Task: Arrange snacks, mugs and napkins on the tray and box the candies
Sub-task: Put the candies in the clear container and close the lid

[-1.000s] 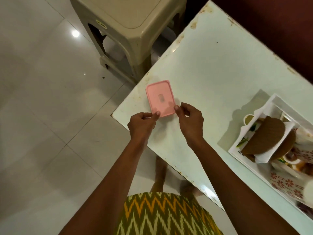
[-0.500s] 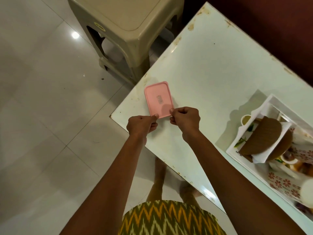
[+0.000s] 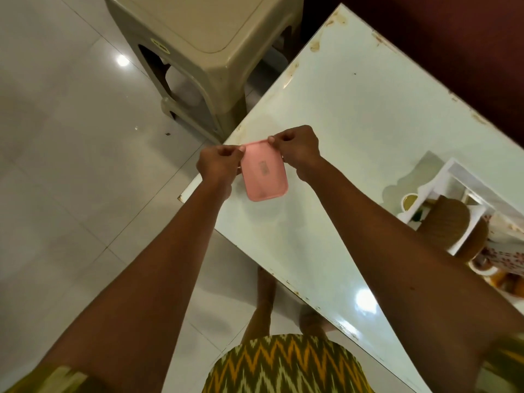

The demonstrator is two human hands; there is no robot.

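Note:
A small pink box with its lid on [image 3: 265, 173] sits near the left corner of the pale table [image 3: 354, 131]. My left hand [image 3: 219, 163] pinches the box's far left corner with curled fingers. My right hand [image 3: 297, 150] pinches its far right corner the same way. At the right edge of the table stands a white tray [image 3: 442, 177] holding brown round snacks [image 3: 445, 219], a mug [image 3: 409, 201] and flowered napkins [image 3: 504, 253], partly cut off by the frame.
A beige plastic stool [image 3: 215, 38] stands on the tiled floor just beyond the table's left corner. The table's near edge runs diagonally toward my body. A dark wall borders the table's far side.
Both hands moved from the box's near edge to its far corners. The box now lies closer to me, near the table's corner.

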